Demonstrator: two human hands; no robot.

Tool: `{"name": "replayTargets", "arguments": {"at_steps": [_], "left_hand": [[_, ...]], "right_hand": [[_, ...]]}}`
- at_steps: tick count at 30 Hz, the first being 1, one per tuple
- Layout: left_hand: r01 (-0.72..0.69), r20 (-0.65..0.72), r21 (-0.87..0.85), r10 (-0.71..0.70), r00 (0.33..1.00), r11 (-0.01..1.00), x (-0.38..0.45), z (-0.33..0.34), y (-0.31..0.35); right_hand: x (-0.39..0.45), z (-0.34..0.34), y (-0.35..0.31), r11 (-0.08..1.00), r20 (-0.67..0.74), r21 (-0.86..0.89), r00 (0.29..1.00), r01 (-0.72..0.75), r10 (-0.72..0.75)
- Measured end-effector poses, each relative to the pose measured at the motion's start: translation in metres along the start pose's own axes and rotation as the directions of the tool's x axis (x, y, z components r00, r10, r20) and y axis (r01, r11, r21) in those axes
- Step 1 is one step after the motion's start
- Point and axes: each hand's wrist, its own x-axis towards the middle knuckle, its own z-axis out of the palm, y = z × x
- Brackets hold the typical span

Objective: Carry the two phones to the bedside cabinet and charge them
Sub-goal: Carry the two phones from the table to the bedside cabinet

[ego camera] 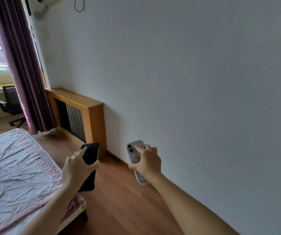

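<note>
Your left hand (76, 167) has its fingers wrapped tight on the black phone (90, 165), and your right hand (146, 162) has its fingers clamped on the pale phone in a clear case (137, 160), both held out over the wooden floor (119, 192) between the bed (14, 167) and the wall (187, 82). Keep a firm hold and walk slowly, because a phone could slip and hit the hard floor. No bedside cabinet or charger shows yet, and the wooden radiator cover (78, 106) by the wall holds only gray bars, so look around for the cabinet.
</note>
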Motion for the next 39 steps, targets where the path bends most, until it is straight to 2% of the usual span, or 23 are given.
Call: {"name": "replayTargets", "arguments": {"at_steps": [8, 16, 24, 33, 39], "left_hand": [[0.139, -0.049, 0.011, -0.138, 0.989, 0.990, 0.053, 0.061, 0.047], [0.189, -0.068, 0.036, -0.186, 0.980, 0.981, 0.107, 0.099, 0.068], [0.232, -0.107, 0.061, -0.225, 0.968, 0.971, 0.181, 0.134, 0.059], [0.265, -0.110, 0.024, -0.261, 0.959, 0.964, 0.305, 0.172, 0.020], [0.281, -0.180, 0.015, -0.274, 0.945, 0.959, 0.370, 0.184, 0.008]], "right_hand": [[0.106, -0.007, 0.057, 0.992, 0.061, -0.009, 0.990, 0.125, -0.124], [0.200, 0.003, 0.079, 0.980, 0.096, 0.005, 0.975, 0.201, -0.200], [0.289, 0.049, 0.072, 0.963, 0.130, 0.028, 0.954, 0.268, -0.269], [0.409, 0.111, 0.034, 0.946, 0.147, 0.040, 0.934, 0.322, -0.325], [0.484, 0.140, 0.009, 0.922, 0.136, 0.060, 0.912, 0.382, -0.387]]}}
